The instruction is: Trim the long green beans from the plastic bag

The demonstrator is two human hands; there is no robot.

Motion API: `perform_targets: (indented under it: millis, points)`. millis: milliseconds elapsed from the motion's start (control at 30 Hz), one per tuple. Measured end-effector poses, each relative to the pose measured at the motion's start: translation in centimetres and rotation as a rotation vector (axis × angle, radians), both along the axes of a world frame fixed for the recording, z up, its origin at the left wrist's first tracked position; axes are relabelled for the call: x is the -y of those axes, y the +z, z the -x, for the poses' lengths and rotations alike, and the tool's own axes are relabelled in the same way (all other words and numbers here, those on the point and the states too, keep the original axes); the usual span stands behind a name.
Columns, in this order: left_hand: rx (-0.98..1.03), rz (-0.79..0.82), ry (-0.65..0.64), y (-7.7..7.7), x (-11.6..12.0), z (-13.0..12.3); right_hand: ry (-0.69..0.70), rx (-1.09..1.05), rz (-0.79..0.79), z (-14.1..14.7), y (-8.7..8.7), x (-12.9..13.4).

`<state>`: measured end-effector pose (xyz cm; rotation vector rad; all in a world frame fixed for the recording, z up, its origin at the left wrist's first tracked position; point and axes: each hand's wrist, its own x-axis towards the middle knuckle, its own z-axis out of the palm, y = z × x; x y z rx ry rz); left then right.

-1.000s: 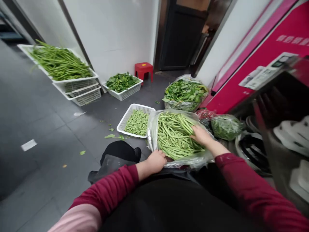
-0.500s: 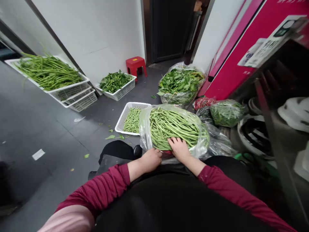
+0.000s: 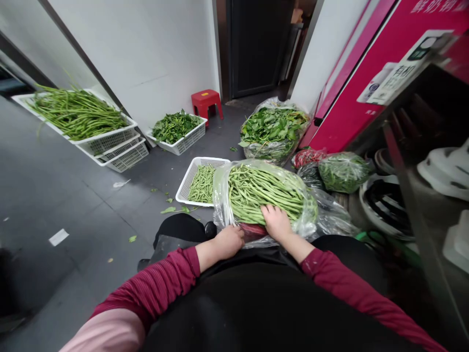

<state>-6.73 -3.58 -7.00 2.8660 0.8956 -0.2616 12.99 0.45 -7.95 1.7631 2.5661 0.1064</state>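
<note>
Long green beans [image 3: 264, 188] fill an open clear plastic bag [image 3: 221, 193] in front of my lap. My right hand [image 3: 276, 222] lies on the near side of the beans, its fingers curled over them. At the bag's near left edge is my left hand [image 3: 230, 241], its fingers closed; what they pinch, if anything, is too small to make out. Something red [image 3: 252, 231] shows between the two hands. A white basket [image 3: 180, 191] holding short bean pieces [image 3: 202, 183] stands left of the bag, partly covered by it.
Stacked white baskets [image 3: 126, 157] with long green stems stand at the left. Farther back are a basket of leafy greens [image 3: 176, 126], a red stool [image 3: 206, 101] and a large bag of leaves [image 3: 274, 124]. Smaller bags [image 3: 344, 171] and a metal shelf [image 3: 414, 210] are on the right.
My right hand has shifted slightly right and up over the beans. More of the red thing shows beside it. My left hand has hardly moved.
</note>
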Motion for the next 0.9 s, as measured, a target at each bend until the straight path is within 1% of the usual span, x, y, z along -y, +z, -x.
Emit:
perform_targets:
  millis: [133,233,333,400,467,533,567,600,633,667,733,800,867,900]
  points:
    - [-0.05,0.019,0.029,0.0,-0.3,-0.5,-0.07,-0.07,0.052,-1.8,2.1,-1.9]
    - [-0.069,0.032,0.019,0.6,-0.3,-0.9,-0.127,-0.083,0.05,-3.4,4.2,-3.8]
    - [0.03,0.018,-0.036,1.5,-0.5,-1.2,-0.177,-0.041,0.0,-4.8,6.1,-6.2]
    - [0.092,0.043,-0.08,2.0,-0.9,-1.7,-0.163,-0.003,-0.022,-5.2,6.7,-7.5]
    - [0.083,0.109,-0.067,2.3,-1.2,-2.6,-0.092,0.029,-0.012,-4.9,6.5,-8.2]
    - [0.01,0.178,0.04,2.3,-1.6,-3.7,-0.013,0.044,-0.011,-4.2,5.7,-8.3]
    - [-0.022,0.199,0.096,2.2,-1.7,-4.3,0.007,0.042,-0.029,-3.7,5.2,-8.2]
    - [-0.038,0.21,0.124,2.0,-1.7,-4.7,0.014,0.032,-0.056,-3.4,4.7,-8.1]
    - [-0.043,0.217,0.114,1.8,-1.7,-5.0,0.016,0.017,-0.074,-3.3,4.3,-8.1]
    - [-0.04,0.224,0.068,1.7,-1.7,-5.2,0.012,-0.001,-0.075,-3.4,4.0,-8.1]
    - [-0.026,0.234,-0.067,1.4,-1.5,-5.2,-0.024,-0.032,-0.015,-4.3,3.8,-8.5]
    - [-0.023,0.245,-0.154,1.3,-1.4,-4.9,-0.133,-0.041,0.027,-5.6,4.1,-9.1]
    - [-0.039,0.262,-0.185,1.3,-1.4,-5.0,-0.235,-0.031,-0.04,-6.5,4.5,-9.2]
    - [-0.066,0.27,-0.185,1.3,-1.4,-5.2,-0.243,-0.022,-0.089,-6.6,4.7,-9.0]
